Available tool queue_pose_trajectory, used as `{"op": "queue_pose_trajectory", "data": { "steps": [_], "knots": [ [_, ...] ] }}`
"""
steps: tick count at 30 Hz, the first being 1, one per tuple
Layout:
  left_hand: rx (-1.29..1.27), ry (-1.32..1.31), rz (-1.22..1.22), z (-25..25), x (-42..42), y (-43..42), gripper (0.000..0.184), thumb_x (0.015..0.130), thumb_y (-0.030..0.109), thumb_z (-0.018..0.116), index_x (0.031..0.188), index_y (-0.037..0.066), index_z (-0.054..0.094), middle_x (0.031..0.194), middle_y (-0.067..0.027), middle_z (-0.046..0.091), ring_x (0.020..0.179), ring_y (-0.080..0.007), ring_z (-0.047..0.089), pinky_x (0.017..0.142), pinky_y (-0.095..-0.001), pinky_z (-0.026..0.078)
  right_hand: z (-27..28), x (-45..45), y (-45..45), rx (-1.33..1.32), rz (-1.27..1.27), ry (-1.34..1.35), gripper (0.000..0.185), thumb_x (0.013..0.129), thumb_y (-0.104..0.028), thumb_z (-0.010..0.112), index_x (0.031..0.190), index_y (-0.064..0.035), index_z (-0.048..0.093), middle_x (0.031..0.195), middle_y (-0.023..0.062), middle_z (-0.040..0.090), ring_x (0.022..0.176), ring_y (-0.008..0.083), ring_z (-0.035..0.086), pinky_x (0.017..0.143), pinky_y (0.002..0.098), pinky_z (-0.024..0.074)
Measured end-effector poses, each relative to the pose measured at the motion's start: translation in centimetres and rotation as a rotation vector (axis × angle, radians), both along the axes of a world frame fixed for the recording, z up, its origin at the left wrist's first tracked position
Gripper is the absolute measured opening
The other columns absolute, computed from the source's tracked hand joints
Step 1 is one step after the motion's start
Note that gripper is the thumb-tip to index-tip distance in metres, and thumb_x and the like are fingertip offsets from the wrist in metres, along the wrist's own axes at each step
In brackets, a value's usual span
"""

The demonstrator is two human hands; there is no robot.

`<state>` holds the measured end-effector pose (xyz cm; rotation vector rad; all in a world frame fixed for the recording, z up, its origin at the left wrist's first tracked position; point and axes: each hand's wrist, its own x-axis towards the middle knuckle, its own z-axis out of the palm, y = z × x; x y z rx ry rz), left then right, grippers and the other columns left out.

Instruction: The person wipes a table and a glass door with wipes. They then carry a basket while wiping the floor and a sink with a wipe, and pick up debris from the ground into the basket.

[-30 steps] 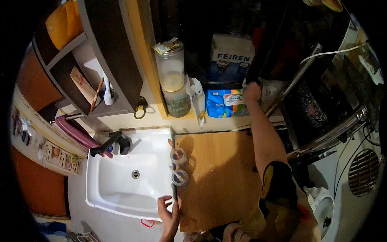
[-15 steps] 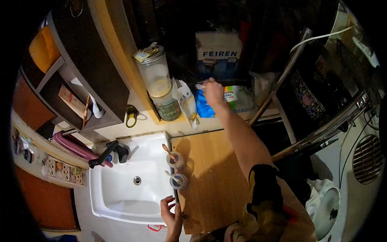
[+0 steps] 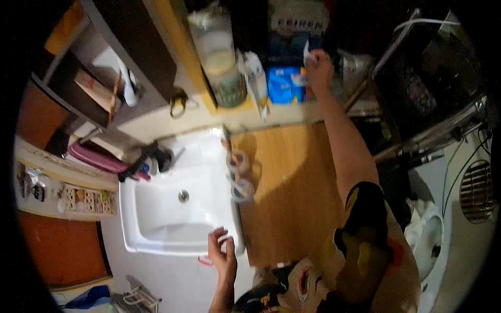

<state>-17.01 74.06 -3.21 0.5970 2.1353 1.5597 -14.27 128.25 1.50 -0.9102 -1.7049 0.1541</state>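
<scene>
Head view: pinches a blurred white sheet (image 3: 306,50) in the fingertips of the right hand (image 3: 319,70), upper middle-right of the frame, with the blue packet (image 3: 286,86) just to the lower left. Points the sheet's free end toward the top edge, its long axis nearly upright; shows the packet's long axis running left to right, right end hidden behind the hand. Holds the left hand (image 3: 223,248), fingers loosely curled and thumb apart, over the lower right of the white sink (image 3: 128,229); cannot tell contact from clearance. Shows, upper centre, a clear jar (image 3: 211,39) with pale yellow contents above a greenish jar (image 3: 229,93), contents too blurred to name. Shows, mid-frame, two small cups (image 3: 246,195) beside the sink's right edge, each with a slim stick leaning upper left.
</scene>
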Motion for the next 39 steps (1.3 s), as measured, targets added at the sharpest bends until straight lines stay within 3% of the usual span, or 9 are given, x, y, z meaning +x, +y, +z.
{"op": "queue_pose_trajectory", "data": {
  "steps": [3,9,13,15,17,19,24,35,39],
  "knots": [
    [-0.013,0.031,-0.054,-0.2,0.2,-0.8,0.024,0.083,0.000,0.053,0.107,0.000,0.051,0.104,-0.0109,0.053,0.096,-0.0200,0.055,0.079,-0.0323,0.048,0.9,2.1,-9.0,0.052,0.155,-0.086,0.016,0.077,-0.007,0.062,0.092,-0.0041,0.062,0.092,0.0152,0.062,0.085,0.0296,0.061,0.071,0.0381,0.0479],
    [-0.092,-0.006,-0.086,-1.0,0.1,-4.1,0.024,0.081,-0.004,0.054,0.105,0.000,0.051,0.104,-0.0107,0.054,0.097,-0.0202,0.056,0.079,-0.0320,0.048,-18.8,7.9,-12.6,-0.443,0.189,-0.426,0.013,0.081,-0.011,0.054,0.090,-0.0039,0.061,0.089,0.0136,0.060,0.084,0.0276,0.060,0.071,0.0383,0.0477],
    [-0.107,0.030,-0.062,-1.2,0.0,-5.7,0.023,0.082,-0.002,0.053,0.105,0.000,0.052,0.102,-0.0105,0.055,0.095,-0.0200,0.056,0.079,-0.0312,0.047,-15.1,6.3,-18.4,-0.371,0.219,-0.679,0.016,0.083,-0.011,0.052,0.092,-0.0026,0.062,0.084,0.0138,0.061,0.082,0.0262,0.060,0.068,0.0340,0.0476],
    [-0.101,0.011,-0.051,-1.1,0.1,-6.2,0.023,0.083,-0.002,0.053,0.106,0.000,0.052,0.102,-0.0103,0.055,0.094,-0.0199,0.057,0.079,-0.0308,0.047,-21.6,4.0,-20.0,-0.945,0.572,-0.109,0.016,0.080,-0.008,0.056,0.093,-0.0043,0.063,0.080,0.0116,0.060,0.079,0.0267,0.058,0.068,0.0314,0.0466],
    [-0.103,-0.008,-0.065,-1.0,0.3,-6.7,0.024,0.083,-0.001,0.053,0.107,0.000,0.052,0.102,-0.0097,0.055,0.093,-0.0190,0.057,0.079,-0.0303,0.047,-19.0,3.6,-24.2,-0.036,0.784,-0.388,0.013,0.082,-0.020,0.058,0.078,-0.0076,0.062,0.078,-0.0017,0.055,0.069,0.0167,0.052,0.060,0.0335,0.0442],
    [-0.113,-0.021,-0.070,-0.3,0.7,-6.9,0.024,0.084,0.000,0.053,0.108,0.000,0.052,0.103,-0.0096,0.056,0.093,-0.0185,0.057,0.079,-0.0301,0.047,-23.0,4.0,-30.5,-0.155,0.856,0.023,0.015,0.080,-0.022,0.060,0.075,-0.0084,0.064,0.075,-0.0006,0.056,0.075,0.0190,0.053,0.069,0.0342,0.0442],
    [-0.111,-0.076,-0.055,-0.2,0.8,-8.5,0.024,0.085,0.001,0.053,0.109,0.000,0.051,0.100,-0.0097,0.057,0.091,-0.0175,0.057,0.078,-0.0295,0.047,-24.9,11.1,-32.1,-0.266,0.827,-0.455,0.013,0.082,-0.020,0.058,0.081,-0.0087,0.065,0.083,0.0040,0.059,0.084,0.0213,0.054,0.081,0.0338,0.0417],
    [-0.053,-0.019,-0.071,-0.9,1.0,-11.0,0.026,0.085,0.005,0.053,0.111,0.000,0.051,0.098,-0.0096,0.057,0.090,-0.0174,0.056,0.080,-0.0302,0.046,-23.4,11.0,-18.3,-0.736,0.348,0.174,0.024,0.090,-0.017,0.047,0.102,-0.0052,0.064,0.100,0.0076,0.061,0.097,0.0198,0.055,0.089,0.0335,0.0409],
    [-0.057,-0.029,-0.099,-0.5,0.9,-11.0,0.026,0.085,0.004,0.053,0.111,0.000,0.051,0.098,-0.0103,0.057,0.091,-0.0179,0.056,0.080,-0.0307,0.046,-25.7,9.0,-25.8,-0.588,0.693,-0.051,0.024,0.087,-0.010,0.049,0.108,-0.0065,0.062,0.116,0.0087,0.055,0.108,0.0235,0.051,0.093,0.0357,0.0390]
  ]
}}
